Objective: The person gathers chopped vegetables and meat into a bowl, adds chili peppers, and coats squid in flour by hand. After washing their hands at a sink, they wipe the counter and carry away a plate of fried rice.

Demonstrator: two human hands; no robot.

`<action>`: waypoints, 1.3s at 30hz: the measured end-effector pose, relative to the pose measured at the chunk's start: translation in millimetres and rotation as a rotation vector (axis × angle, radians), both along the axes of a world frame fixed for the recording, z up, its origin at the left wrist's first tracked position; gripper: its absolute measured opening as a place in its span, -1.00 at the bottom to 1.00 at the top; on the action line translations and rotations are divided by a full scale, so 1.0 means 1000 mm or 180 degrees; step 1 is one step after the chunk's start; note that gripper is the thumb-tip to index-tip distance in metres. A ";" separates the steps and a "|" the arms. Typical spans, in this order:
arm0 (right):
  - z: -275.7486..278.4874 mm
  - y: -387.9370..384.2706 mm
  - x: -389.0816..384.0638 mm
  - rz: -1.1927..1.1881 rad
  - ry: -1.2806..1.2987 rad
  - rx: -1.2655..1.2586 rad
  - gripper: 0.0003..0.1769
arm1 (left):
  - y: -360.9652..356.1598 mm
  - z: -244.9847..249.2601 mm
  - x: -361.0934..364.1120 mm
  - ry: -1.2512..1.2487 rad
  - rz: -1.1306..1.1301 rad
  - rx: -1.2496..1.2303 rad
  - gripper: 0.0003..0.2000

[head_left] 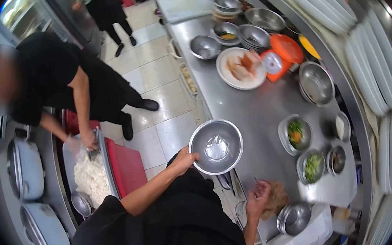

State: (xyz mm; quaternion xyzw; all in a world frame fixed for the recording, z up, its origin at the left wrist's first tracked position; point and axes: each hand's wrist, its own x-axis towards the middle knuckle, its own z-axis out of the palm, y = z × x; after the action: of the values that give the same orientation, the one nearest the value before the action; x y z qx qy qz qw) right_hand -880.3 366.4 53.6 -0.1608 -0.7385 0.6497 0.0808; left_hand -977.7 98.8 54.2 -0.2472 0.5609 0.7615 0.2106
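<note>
Holding a steel bowl [216, 146] by its rim, our left hand [185, 160] has the fingers closed on the near side of it. The bowl looks empty and shiny inside, and it sits at the aisle edge of the counter [264, 110], partly over this edge.

Our right hand [258, 198] is at the near end of the counter, touching a brown clump [278, 198]; we cannot tell if the fingers close on it or only rest on it, and we cannot tell what the clump is. Just beside the clump stands a stack of small bowls [295, 218].

Further along, toward the far edge, we see a bowl of chopped greens [313, 166] and a bowl of green and orange vegetables [295, 133]. Near the middle of the counter lies a white plate [241, 69] with food, and an orange scale [279, 55] stands just beside it.

Across the aisle, another person in black [62, 79] bends down with one hand [90, 140] in a tray of rice [90, 178].
</note>
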 end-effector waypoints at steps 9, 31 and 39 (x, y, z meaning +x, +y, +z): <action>0.056 -0.187 -0.213 0.1521 -0.0450 -0.1847 -0.49 | -0.107 0.019 -0.134 0.0716 0.0539 -0.0376 -0.61; 0.063 -0.317 -0.584 -0.0938 -0.0486 -0.2131 -0.46 | -0.342 0.069 -0.694 0.1609 -0.0757 -0.1708 -0.70; 0.053 -0.415 -0.780 0.0054 -0.0618 -0.2162 -0.70 | -0.492 0.104 -0.874 0.1756 0.0155 -0.1676 -0.77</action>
State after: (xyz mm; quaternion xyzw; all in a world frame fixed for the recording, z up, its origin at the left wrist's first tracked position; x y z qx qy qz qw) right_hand -1660.1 -48.2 106.6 -0.2334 -0.4859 0.8406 -0.0532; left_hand -1851.2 -393.1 158.5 -0.0917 0.7669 0.6341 -0.0371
